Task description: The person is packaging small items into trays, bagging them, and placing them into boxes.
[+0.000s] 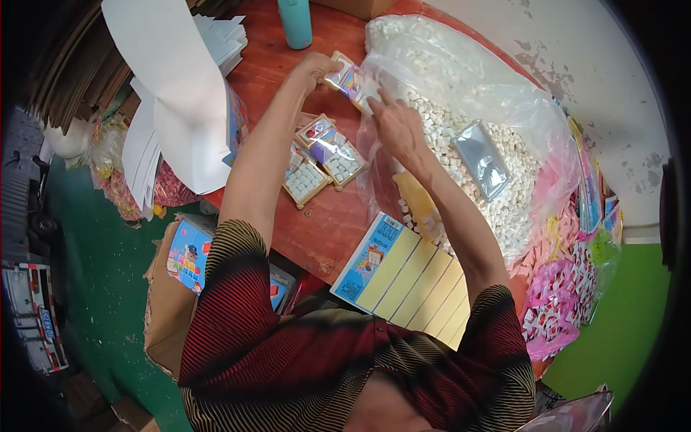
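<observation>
Head cam: L hand [317, 69] pinching pkt [348, 78]; R hand [395, 121] (grip unclear) by it.

Reaches forward with left forearm [265, 147] and right forearm [461, 216], both bare and slanting inward from wide-set elbows. Extends the left hand [318, 68] slightly farther ahead, angled to the right at the wrist [302, 79], with thumb and fingertips drawn together in a pinch. Turns the back of the right hand [397, 124] upward, pointing partly extended fingers [384, 96] ahead and to the left. Holds both hands near each other, without contact.
</observation>
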### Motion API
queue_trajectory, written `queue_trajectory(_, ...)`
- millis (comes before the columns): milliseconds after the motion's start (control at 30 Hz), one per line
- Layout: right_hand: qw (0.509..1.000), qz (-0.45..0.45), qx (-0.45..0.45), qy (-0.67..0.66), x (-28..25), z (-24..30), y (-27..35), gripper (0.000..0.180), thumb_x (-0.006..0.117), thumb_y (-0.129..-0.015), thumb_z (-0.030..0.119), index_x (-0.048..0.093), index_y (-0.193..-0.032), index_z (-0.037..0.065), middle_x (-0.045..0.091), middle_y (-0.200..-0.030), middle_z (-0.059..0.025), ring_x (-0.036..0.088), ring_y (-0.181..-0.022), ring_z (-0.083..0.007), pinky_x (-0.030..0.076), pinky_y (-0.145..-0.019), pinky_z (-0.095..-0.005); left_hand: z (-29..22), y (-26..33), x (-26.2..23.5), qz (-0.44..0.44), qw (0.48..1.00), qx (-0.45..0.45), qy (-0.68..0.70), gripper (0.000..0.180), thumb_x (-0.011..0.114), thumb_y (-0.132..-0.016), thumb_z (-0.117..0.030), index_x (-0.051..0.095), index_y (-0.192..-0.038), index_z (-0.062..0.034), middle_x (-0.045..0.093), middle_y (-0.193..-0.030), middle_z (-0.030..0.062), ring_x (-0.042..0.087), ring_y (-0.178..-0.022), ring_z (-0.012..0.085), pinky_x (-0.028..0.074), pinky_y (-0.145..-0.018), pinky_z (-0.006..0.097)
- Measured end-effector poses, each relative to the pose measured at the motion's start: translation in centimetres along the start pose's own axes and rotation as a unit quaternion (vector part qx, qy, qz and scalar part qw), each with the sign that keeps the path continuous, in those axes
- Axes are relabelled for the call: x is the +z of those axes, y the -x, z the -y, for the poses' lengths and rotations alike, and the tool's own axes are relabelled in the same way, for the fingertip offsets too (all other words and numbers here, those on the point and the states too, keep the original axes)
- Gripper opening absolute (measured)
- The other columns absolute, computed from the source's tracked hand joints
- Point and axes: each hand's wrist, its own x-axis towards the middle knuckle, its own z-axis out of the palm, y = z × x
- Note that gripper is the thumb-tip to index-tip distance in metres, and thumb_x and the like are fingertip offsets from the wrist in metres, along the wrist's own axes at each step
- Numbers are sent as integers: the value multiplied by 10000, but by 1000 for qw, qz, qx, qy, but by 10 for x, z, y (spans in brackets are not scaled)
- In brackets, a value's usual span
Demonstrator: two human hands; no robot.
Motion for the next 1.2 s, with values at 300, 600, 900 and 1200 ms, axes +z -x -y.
queue_trajectory(300,939,-338,-63,4,-34,10,-11,564,638,-657,169,390,-1135,2,463,-1076,-163,499,-910,-261,382,-793,-340,-40,120,-2,-62,977,195,58,198,581,-747,-190,579,-814,-4,543,-707,-7,456,-601,41,362,-546,197)
queue_trajectory(600,768,207,92,-599,6,10,5,233,590,-737,127,555,-910,-25,587,-787,-47,536,-716,-98,426,-653,-226,24,169,10,-252,960,118,29,435,576,-720,-280,501,-996,48,559,-876,150,542,-786,212,421,-698,290)
queue_trajectory(900,968,98,102,-205,35,23,17,538,627,-662,334,477,-1037,-21,553,-913,-205,540,-855,-283,408,-719,-346,94,216,33,-355,930,21,-93,633,572,-713,-230,262,-1171,78,363,-1150,229,409,-1031,318,323,-871,347)
queue_trajectory(1200,882,242,152,-374,37,29,17,505,673,-641,200,471,-1044,-27,562,-894,-118,534,-798,-170,408,-723,-275,99,194,36,-345,919,54,180,526,585,-705,-59,316,-1143,52,500,-975,110,508,-851,135,423,-726,235)
